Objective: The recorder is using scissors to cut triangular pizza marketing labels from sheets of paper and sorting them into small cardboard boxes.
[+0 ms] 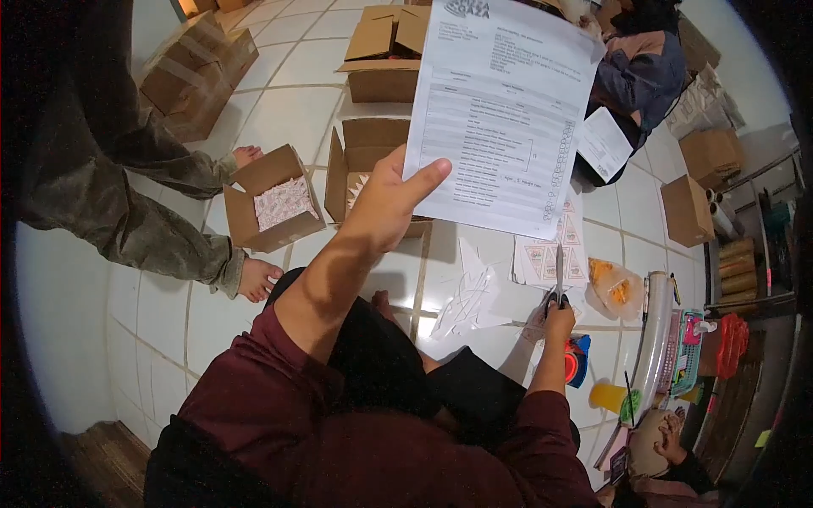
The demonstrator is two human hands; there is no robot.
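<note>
My left hand (397,197) grips the lower left edge of a printed paper sheet (489,127), its thumb on the front; the sheet bears a list and some handwriting. Scissors (559,276) are in my right hand (560,320), pointing away from me, with the tips near the sheet's lower edge. Below the sheet, printed sheets with triangular labels (549,260) lie on the floor, partly hidden. White paper offcuts (470,295) are heaped to their left. An open cardboard box (273,197) holds many small printed pieces, and a second open box (336,171) stands partly behind my left forearm.
A person (127,146) stands barefoot at the left; another person (641,76) sits at the upper right. On the right are a plastic bag with orange contents (615,289), a tape dispenser (577,360), a cup of yellow drink (606,397), a clear roll (651,336) and a basket (689,352).
</note>
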